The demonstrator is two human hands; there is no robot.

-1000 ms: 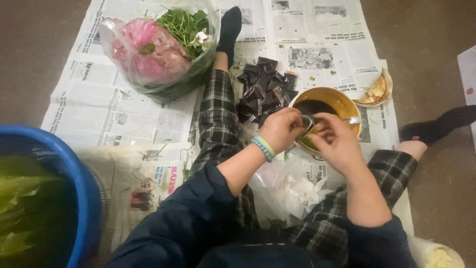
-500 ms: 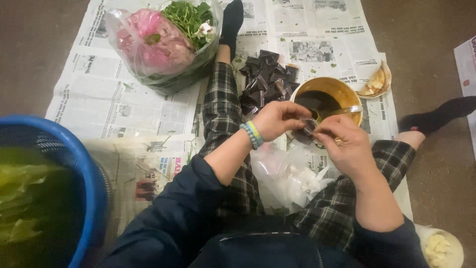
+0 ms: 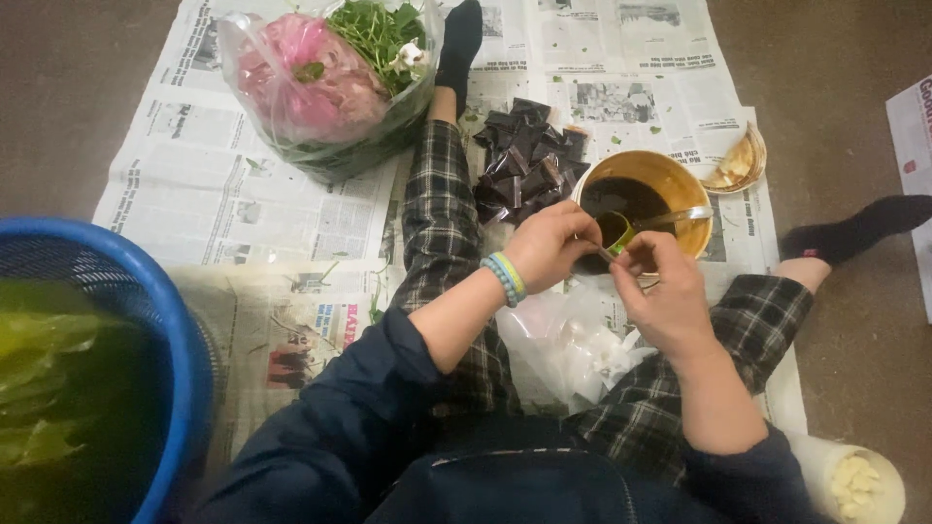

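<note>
At nine o'clock of the view a blue basket (image 3: 146, 320) holds yellow-green leaves (image 3: 39, 388). At eleven o'clock a clear plastic bag (image 3: 320, 87) of pink meat and green herbs stands on the newspaper (image 3: 194, 184) spread over the floor. Near the centre, at one o'clock from the person's plaid knee, lies a pile of dark sauce packets (image 3: 524, 160). The left hand (image 3: 551, 245), with a beaded bracelet on its wrist, is closed on a small green packet (image 3: 615, 233), pinching it at the rim of the yellow bowl (image 3: 680, 184) of dark sauce, where a spoon (image 3: 675, 216) rests. The right hand (image 3: 665, 296), just at five o'clock from the packet, pinches the same packet with its fingertips. Below the hands crumpled clear plastic (image 3: 573, 344) lies on the lap. At two o'clock sits a small shallow dish (image 3: 738, 165), and at five o'clock a white cup (image 3: 854, 480) of pale pieces.
</note>
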